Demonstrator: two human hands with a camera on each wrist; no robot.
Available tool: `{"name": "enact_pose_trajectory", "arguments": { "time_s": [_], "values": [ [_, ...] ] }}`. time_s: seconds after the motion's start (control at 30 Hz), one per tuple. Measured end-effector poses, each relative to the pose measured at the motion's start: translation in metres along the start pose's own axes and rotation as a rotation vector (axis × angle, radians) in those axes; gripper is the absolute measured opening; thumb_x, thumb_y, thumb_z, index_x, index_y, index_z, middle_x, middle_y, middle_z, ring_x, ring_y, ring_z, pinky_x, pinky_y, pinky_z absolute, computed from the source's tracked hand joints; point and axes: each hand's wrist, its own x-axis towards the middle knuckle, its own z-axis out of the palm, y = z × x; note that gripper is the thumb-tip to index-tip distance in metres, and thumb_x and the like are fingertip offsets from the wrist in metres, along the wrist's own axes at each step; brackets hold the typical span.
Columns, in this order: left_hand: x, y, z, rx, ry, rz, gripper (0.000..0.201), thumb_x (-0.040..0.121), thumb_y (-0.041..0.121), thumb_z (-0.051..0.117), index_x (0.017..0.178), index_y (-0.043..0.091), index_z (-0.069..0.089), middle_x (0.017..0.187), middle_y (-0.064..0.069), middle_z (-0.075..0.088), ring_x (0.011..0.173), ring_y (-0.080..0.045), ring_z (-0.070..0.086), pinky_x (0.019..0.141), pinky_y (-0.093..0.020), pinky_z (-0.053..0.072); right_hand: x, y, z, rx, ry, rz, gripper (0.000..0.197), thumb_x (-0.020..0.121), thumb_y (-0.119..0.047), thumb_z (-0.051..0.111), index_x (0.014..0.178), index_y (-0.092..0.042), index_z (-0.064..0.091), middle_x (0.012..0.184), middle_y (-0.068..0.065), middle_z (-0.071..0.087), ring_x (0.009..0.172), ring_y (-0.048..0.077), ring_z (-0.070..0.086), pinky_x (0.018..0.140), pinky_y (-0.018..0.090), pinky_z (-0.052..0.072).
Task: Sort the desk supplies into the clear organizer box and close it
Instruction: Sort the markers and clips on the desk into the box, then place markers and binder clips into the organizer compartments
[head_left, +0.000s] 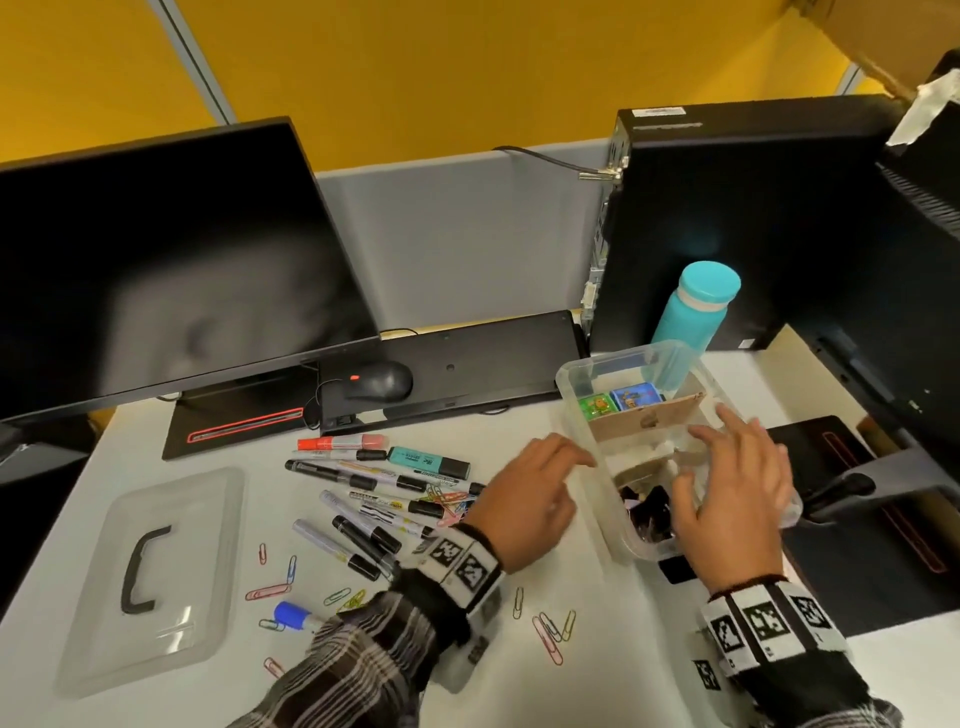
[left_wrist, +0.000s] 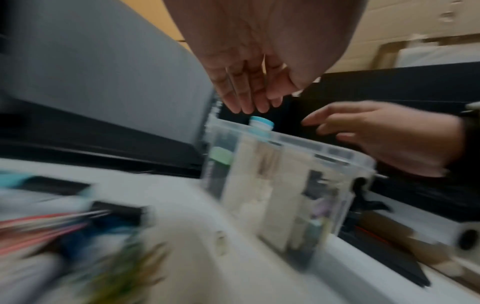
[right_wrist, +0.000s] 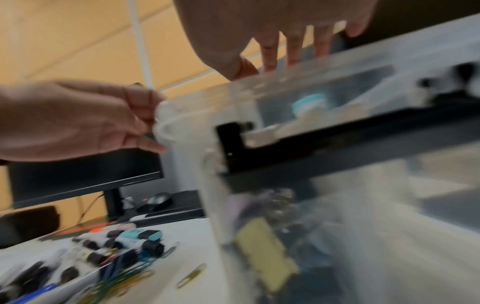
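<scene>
The clear organizer box (head_left: 613, 361) stands open at the right of the desk, with cardboard dividers (head_left: 649, 415), a green and a blue small box (head_left: 597, 405) at its far end, and dark clips (head_left: 647, 512) at its near end. My left hand (head_left: 566, 478) reaches to the box's left wall with relaxed fingers and holds nothing. My right hand (head_left: 701, 452) is spread over the box's right side, fingers straight and empty. Both wrist views are blurred. The clear lid (head_left: 150, 577) lies at the far left. Markers (head_left: 374, 493) and paper clips (head_left: 550, 631) lie loose on the desk.
A monitor (head_left: 156, 270) and a keyboard (head_left: 467, 364) with a mouse (head_left: 379, 382) stand behind the markers. A teal bottle (head_left: 696, 306) and a black computer tower (head_left: 727, 208) are behind the box. A second monitor's stand (head_left: 857, 483) is to its right.
</scene>
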Motion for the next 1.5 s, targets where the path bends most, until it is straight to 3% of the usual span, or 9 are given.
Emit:
{"name": "enact_pose_trajectory", "arguments": {
  "time_s": [0.17,0.4,0.53,0.77,0.87,0.97,1.13,1.27,1.5],
  "values": [
    [-0.072,-0.096,-0.033,0.188,-0.053,-0.279,0.023,0.088,0.009,0.048,0.098,0.025,0.062,0.112,0.009,0.049,0.107,-0.009,0.042,0.099,-0.033,0.042,-0.021,-0.066,0.030,0.120,-0.119,-0.433,0.025,0.082,-0.016,0.057,0.107,-0.021,0.058,0.129,0.001,0.048,0.126,0.021,0.036,0.102,0.035,0.035],
    [-0.143,-0.147,-0.048,0.250,-0.196,-0.336,0.027,0.084,0.011,0.054,0.099,0.027,0.069,0.117,0.006,0.053,0.111,-0.016,0.043,0.096,-0.033,0.041,-0.053,-0.099,0.124,-0.034,-0.749,-0.825,0.028,0.075,-0.008,0.063,0.101,-0.016,0.065,0.106,0.003,0.061,0.097,0.023,0.057,0.070,0.036,0.053],
    [-0.147,-0.150,-0.041,0.288,-0.170,-0.275,0.027,0.084,0.016,0.058,0.108,0.024,0.066,0.120,0.003,0.054,0.112,-0.018,0.044,0.094,-0.027,0.038,-0.059,-0.113,0.143,-0.227,-0.761,-0.890,0.033,0.058,-0.018,0.082,0.088,-0.024,0.068,0.101,-0.001,0.064,0.090,0.020,0.062,0.059,0.030,0.054],
    [-0.136,-0.155,-0.036,0.449,-0.219,-0.151,0.013,0.076,0.028,0.069,0.089,0.026,0.066,0.099,0.004,0.058,0.093,-0.017,0.052,0.073,-0.030,0.049,-0.054,-0.123,0.141,-0.253,-0.673,-0.884,0.038,0.054,-0.029,0.084,0.088,-0.029,0.068,0.103,-0.005,0.066,0.096,0.019,0.064,0.080,0.030,0.054],
    [-0.132,-0.156,-0.035,0.472,-0.276,-0.102,0.016,0.083,0.028,0.060,0.097,0.022,0.062,0.105,0.002,0.055,0.098,-0.020,0.051,0.076,-0.032,0.048,-0.059,-0.127,0.135,-0.159,-0.522,-0.938,0.024,0.071,-0.026,0.061,0.095,-0.026,0.062,0.100,-0.007,0.064,0.096,0.017,0.062,0.095,0.031,0.041],
    [-0.128,-0.151,-0.047,0.339,-0.219,-0.117,0.023,0.093,0.029,0.046,0.111,0.018,0.054,0.115,0.002,0.050,0.107,-0.017,0.042,0.091,-0.030,0.040,-0.072,-0.132,0.129,-0.145,-0.481,-1.023,0.026,0.075,-0.026,0.045,0.098,-0.025,0.055,0.095,-0.006,0.060,0.090,0.018,0.055,0.088,0.029,0.034],
    [-0.132,-0.140,-0.083,0.069,-0.038,-0.247,0.014,0.096,0.028,0.046,0.109,0.022,0.046,0.102,0.004,0.056,0.088,-0.012,0.052,0.078,-0.029,0.046,-0.092,-0.140,0.135,-0.201,-0.714,-1.062,0.051,0.056,-0.037,0.075,0.102,-0.034,0.053,0.096,-0.009,0.056,0.087,0.015,0.054,0.075,0.028,0.048],
    [-0.151,-0.143,-0.083,0.035,-0.118,-0.313,0.012,0.097,0.027,0.040,0.108,0.021,0.040,0.087,0.001,0.053,0.068,-0.018,0.052,0.062,-0.035,0.045,-0.099,-0.139,0.146,-0.282,-0.771,-1.093,0.040,0.062,-0.035,0.074,0.097,-0.038,0.055,0.093,-0.009,0.059,0.084,0.014,0.056,0.069,0.025,0.049],
    [-0.191,-0.160,-0.069,0.203,-0.452,-0.328,0.049,0.082,0.052,0.057,0.119,0.021,0.049,0.110,0.004,0.048,0.097,-0.016,0.054,0.081,-0.030,0.046,-0.094,-0.138,0.149,-0.252,-0.705,-1.012,0.049,0.058,-0.028,0.080,0.098,-0.035,0.053,0.092,-0.007,0.059,0.082,0.016,0.057,0.066,0.028,0.051]
  ]
}}
